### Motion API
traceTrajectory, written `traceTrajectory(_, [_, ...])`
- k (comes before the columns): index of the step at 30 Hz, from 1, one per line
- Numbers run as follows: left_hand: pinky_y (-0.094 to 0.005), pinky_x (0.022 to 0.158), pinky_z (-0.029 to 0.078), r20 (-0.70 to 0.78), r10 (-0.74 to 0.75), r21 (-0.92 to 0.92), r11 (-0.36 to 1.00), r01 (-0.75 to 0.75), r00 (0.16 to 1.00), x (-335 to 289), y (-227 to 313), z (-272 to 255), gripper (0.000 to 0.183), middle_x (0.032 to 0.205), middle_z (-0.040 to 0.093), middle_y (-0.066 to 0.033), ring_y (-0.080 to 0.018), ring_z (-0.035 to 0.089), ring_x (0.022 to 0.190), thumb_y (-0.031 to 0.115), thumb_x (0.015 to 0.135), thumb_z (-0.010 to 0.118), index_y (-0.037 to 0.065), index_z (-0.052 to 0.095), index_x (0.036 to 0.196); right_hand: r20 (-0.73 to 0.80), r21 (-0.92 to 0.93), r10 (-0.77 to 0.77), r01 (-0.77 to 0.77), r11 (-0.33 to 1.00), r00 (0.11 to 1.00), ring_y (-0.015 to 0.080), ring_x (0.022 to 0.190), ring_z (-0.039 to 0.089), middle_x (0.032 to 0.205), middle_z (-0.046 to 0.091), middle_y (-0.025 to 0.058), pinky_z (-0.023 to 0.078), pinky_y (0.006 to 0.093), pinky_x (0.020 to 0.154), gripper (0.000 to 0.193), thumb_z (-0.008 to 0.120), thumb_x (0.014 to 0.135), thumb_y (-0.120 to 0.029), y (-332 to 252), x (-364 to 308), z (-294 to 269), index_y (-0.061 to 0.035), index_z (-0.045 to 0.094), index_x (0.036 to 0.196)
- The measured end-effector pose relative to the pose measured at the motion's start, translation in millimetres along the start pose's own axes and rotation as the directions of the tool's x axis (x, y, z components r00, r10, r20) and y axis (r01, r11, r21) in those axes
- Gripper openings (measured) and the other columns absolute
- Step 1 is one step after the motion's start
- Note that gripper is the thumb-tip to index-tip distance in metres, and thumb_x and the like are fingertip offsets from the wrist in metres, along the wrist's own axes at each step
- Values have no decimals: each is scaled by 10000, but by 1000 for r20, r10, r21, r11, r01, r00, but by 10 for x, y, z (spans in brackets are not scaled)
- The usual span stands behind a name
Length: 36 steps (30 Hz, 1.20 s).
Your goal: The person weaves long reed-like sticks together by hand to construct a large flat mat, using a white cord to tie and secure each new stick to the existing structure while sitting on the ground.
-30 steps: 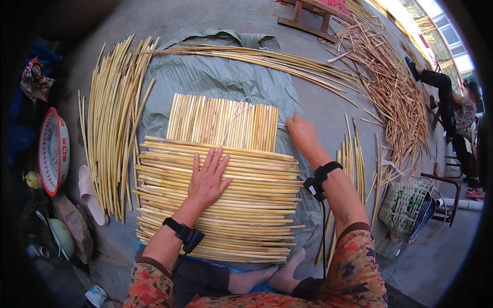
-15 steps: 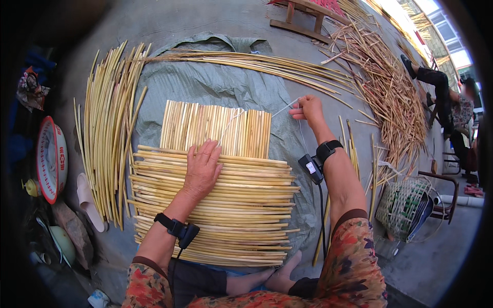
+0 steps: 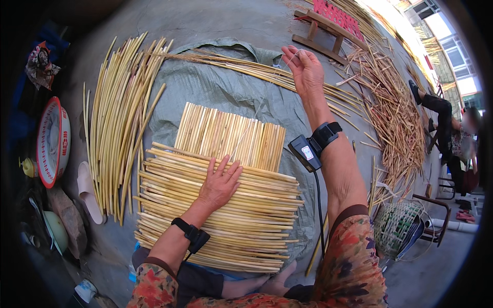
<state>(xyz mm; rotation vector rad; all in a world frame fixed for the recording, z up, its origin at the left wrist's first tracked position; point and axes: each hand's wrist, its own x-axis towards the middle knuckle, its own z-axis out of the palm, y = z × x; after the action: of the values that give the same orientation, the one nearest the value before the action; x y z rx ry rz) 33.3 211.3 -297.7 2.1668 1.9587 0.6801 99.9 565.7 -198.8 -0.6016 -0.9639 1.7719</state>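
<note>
My left hand [image 3: 220, 186] lies flat, fingers spread, on a layer of yellow stalks [image 3: 221, 226] laid crosswise in front of me. Beyond it, a panel of shorter, evenly cut stalks [image 3: 208, 128] runs away from me, its near end under the crosswise layer. A thin white string [image 3: 260, 105] rises from the panel near my left fingers toward my right hand [image 3: 307, 72]. That hand is raised past the panel's far right corner, thumb and fingers pinching the string. Both layers rest on a grey-green tarp [image 3: 200, 84].
Loose long stalks [image 3: 120, 128] lie left, and more [image 3: 251, 72] cross the tarp's far side. A heap of cut stalks [image 3: 395, 118], a wooden stand [image 3: 331, 32] and a woven basket [image 3: 393, 228] are on the right. An enamel basin [image 3: 64, 143] and slipper [image 3: 90, 192] stand left. A person [image 3: 444, 110] sits far right.
My right hand has moved farther away and up, drawing the string out longer. My left hand still lies on the stalks near the panel; the whole view has shifted slightly.
</note>
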Motion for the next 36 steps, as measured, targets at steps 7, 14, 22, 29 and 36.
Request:
traceTrajectory(7, [-415, 969, 394, 39, -105, -224, 968, 111, 994, 445, -122, -110, 369, 1108, 564, -123, -312, 516, 1083, 66, 761, 671, 45, 569, 1115, -115, -147, -91, 73, 986, 989, 344, 1051, 622, 1121, 581, 214, 542, 415, 889, 129, 515, 954, -83, -320, 34, 75, 36, 505, 1004])
traceTrajectory(14, [-429, 843, 445, 54, -359, -343, 869, 355, 932, 731, -193, -25, 314, 996, 521, -163, -355, 556, 944, -5, 776, 637, 19, 554, 1077, 266, -920, -81, 228, -317, 961, 328, 1014, 632, 1087, 616, 222, 505, 411, 870, 363, 640, 845, -124, -138, -592, -236, 4, 543, 1171])
traceTrajectory(22, [-358, 769, 488, -212, -461, -588, 765, 264, 862, 892, -248, 310, 322, 1027, 518, -157, -312, 577, 873, -106, 781, 596, 5, 551, 1079, 338, -714, 466, 545, -439, 818, 311, 905, 635, 936, 642, 119, 514, 434, 754, 161, 593, 840, -180, 643, -1003, -166, -64, 644, 940])
traceTrajectory(29, [-332, 761, 498, -264, -372, -592, 791, 155, 890, 822, -253, 324, 346, 1056, 523, -145, -269, 595, 840, -101, 777, 608, 18, 556, 1098, 415, -681, 422, 583, -444, 806, 323, 844, 640, 921, 643, 110, 520, 434, 713, 133, 540, 851, -159, 856, -845, -376, -64, 624, 891])
traceTrajectory(36, [-324, 807, 506, -246, -364, -589, 792, 160, 898, 857, -270, 292, 321, 1089, 547, -135, -268, 621, 914, -86, 801, 591, 11, 557, 1105, 417, -905, -120, 401, -141, 901, 303, 728, 616, 828, 596, 93, 490, 406, 601, 92, 610, 835, -166, 735, -866, -60, -79, 583, 844])
